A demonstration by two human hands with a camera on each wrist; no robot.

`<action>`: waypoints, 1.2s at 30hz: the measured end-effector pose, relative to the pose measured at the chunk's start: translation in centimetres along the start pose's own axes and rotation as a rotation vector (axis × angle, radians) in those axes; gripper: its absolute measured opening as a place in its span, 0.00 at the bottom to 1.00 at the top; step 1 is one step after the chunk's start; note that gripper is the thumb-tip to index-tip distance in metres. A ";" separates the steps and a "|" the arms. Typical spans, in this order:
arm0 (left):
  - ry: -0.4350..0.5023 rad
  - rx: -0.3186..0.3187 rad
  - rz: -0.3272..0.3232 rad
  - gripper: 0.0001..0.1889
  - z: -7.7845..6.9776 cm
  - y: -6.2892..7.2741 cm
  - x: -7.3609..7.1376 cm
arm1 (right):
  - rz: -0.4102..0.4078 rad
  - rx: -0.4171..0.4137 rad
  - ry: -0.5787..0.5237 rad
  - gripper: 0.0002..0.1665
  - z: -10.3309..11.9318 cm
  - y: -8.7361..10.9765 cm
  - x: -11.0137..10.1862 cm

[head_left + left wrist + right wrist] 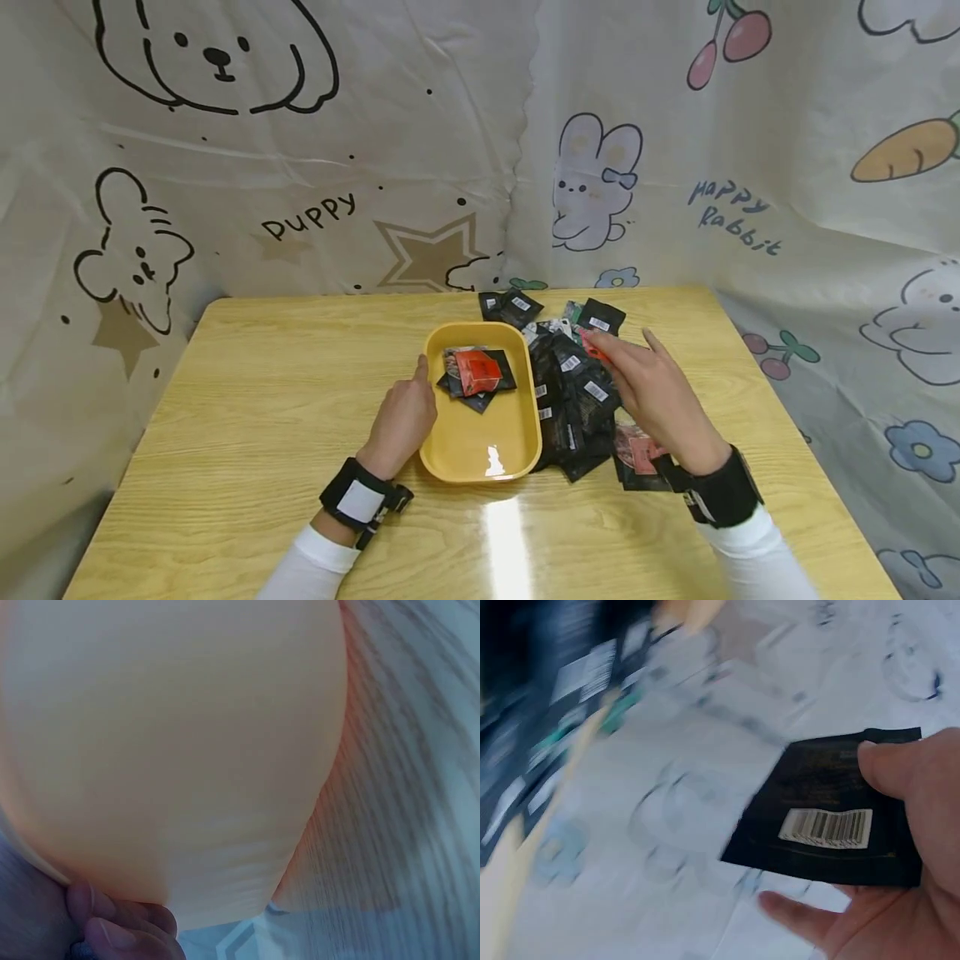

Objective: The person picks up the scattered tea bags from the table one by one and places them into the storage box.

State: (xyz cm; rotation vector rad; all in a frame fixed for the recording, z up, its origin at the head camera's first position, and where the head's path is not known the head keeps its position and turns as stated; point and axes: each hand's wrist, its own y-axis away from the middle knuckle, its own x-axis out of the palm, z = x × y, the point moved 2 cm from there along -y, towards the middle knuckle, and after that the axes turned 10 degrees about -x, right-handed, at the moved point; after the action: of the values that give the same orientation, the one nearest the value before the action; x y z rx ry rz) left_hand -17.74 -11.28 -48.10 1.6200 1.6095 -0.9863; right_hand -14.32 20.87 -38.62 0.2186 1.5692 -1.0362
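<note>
A yellow plastic tray [480, 450] sits in the middle of the table. Inside it lie several small packets, a red-fronted packet [477, 372] on top. My left hand [401, 421] grips the tray's left side; in the left wrist view, curled fingers [120, 934] press at its outer wall [180, 750]. My right hand [660, 387] is raised over the right side of the packet pile, pinching a flat packet [825, 806]. Its black back with a white barcode faces the right wrist camera, and a red face shows in the head view.
A heap of black packets [573, 400] lies right beside the tray. Two more black packets [517, 307] rest behind it, and a packet with a red label [637, 454] lies under the right wrist. A printed cloth [442, 167] hangs behind the wooden table [262, 375].
</note>
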 end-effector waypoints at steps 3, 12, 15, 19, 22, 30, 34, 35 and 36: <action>-0.009 -0.012 -0.010 0.27 0.0 0.1 0.0 | -0.037 -0.113 -0.038 0.32 1.2 -3.6 1.3; -0.003 0.002 -0.053 0.25 -0.7 0.5 0.9 | 0.106 -0.208 -0.170 0.28 2.5 -8.3 8.4; 0.001 -0.010 -0.044 0.25 -0.8 0.6 0.9 | 0.255 -0.129 -0.210 0.35 2.5 -7.9 9.6; 0.009 -0.025 -0.034 0.26 -0.4 0.4 0.5 | 0.308 -0.018 -0.201 0.46 1.6 -7.2 9.2; 0.011 -0.028 -0.034 0.26 -0.1 0.2 0.1 | 0.290 0.031 -0.157 0.52 0.3 -6.4 8.2; -0.015 -0.005 -0.039 0.26 -0.2 0.0 0.1 | 0.305 0.144 -0.119 0.62 -4.8 -1.8 5.8; -0.007 -0.028 -0.020 0.27 -0.3 0.0 0.2 | 0.377 0.152 -0.143 0.67 -7.4 0.9 5.3; -0.005 -0.034 -0.014 0.27 -0.4 0.0 0.3 | 0.395 0.172 -0.158 0.68 -8.0 1.6 5.3; -0.007 -0.038 -0.011 0.27 -0.5 0.0 0.4 | 0.408 0.194 -0.168 0.68 -8.6 2.3 5.3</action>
State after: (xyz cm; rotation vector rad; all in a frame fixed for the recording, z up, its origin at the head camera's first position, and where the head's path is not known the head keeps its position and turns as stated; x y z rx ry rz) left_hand -17.68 -10.70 -48.17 1.5822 1.6248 -0.9602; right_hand -20.45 26.23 -44.98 0.5467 1.2073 -0.8577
